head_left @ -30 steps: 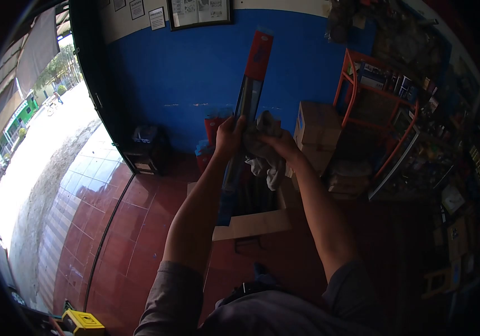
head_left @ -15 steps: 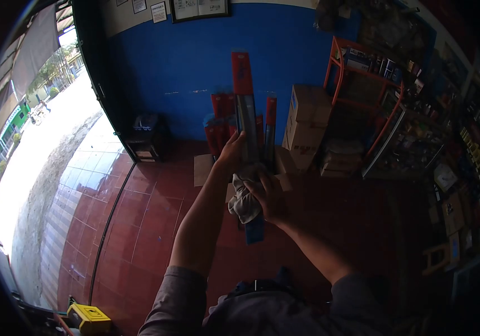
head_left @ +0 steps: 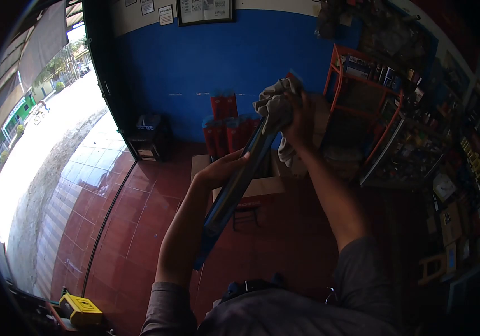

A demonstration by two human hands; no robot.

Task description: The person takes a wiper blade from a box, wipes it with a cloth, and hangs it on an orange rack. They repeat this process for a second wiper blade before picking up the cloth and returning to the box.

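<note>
My left hand [head_left: 224, 169] grips a long, narrow, dark package [head_left: 233, 189] with blue edging around its middle. The package tilts, its lower end toward me on the left and its upper end away on the right. In my right hand [head_left: 300, 124] is a crumpled beige-grey cloth [head_left: 276, 106], wrapped over the package's upper end. A small bit of red and blue shows past the cloth. Behind my hands, an open cardboard box [head_left: 265, 189] holds several upright red packages [head_left: 216, 139].
The box appears to rest on a small stool [head_left: 246, 215]. An orange rack [head_left: 334, 84] with bottles and boxes stands at the right, beside a glass case [head_left: 399, 148]. A yellow case [head_left: 83, 311] sits at the lower left, near the open doorway. Red tiles cover the floor.
The package has swung from upright to tilted, its top leaning right. My right hand has moved the cloth up from the lower part to the upper end. My left hand has lowered slightly.
</note>
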